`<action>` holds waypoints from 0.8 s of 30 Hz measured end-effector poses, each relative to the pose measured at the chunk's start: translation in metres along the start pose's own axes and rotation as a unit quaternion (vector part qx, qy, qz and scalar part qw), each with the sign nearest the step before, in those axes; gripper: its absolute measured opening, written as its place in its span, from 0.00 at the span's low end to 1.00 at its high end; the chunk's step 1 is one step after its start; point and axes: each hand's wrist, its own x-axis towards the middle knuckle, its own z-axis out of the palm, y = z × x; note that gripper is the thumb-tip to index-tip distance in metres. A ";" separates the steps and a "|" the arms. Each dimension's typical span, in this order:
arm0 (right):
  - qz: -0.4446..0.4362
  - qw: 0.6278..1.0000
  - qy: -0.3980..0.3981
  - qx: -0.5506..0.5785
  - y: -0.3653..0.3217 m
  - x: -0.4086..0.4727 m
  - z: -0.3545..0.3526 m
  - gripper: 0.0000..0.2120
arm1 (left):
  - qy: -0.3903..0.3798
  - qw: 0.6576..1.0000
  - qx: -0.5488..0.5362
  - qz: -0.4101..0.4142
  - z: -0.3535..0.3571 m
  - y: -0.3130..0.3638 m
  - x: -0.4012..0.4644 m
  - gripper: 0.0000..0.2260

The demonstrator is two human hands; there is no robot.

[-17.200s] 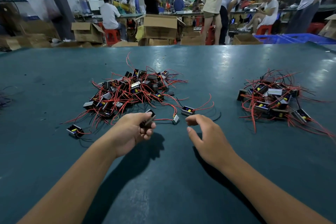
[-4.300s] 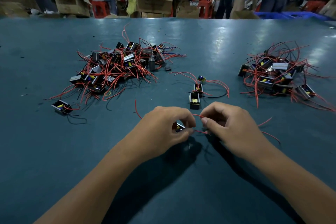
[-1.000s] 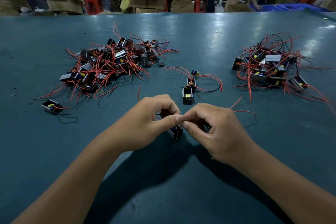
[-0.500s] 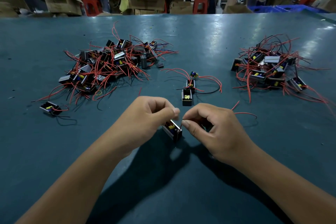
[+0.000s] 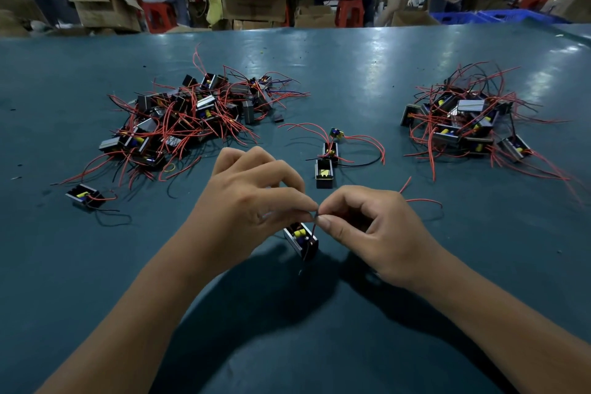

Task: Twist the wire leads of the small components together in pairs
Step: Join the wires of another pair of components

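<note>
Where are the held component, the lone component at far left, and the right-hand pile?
held component (image 5: pixel 300 238): head view, its top face.
lone component (image 5: pixel 83 196): head view, body centre.
right-hand pile (image 5: pixel 463 120): head view, pile middle.

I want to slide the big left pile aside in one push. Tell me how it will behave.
The left pile would probably drag as one clump, since its red leads cross and tangle. Loose ends look floppy and may trail or snag. The stray component beside it lies apart, so it likely stays behind.
</note>
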 end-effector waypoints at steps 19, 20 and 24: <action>-0.043 0.996 -0.027 -0.076 -0.005 0.000 -0.001 0.00 | -0.107 0.994 -0.034 -0.016 0.000 0.000 -0.002 0.09; -0.044 0.996 -0.026 -0.077 -0.006 0.000 -0.001 0.01 | -0.115 0.991 -0.054 -0.028 0.000 0.001 -0.002 0.08; -0.045 0.996 -0.013 -0.082 -0.008 0.000 0.000 0.02 | -0.132 0.976 -0.150 -0.089 0.004 0.004 -0.002 0.06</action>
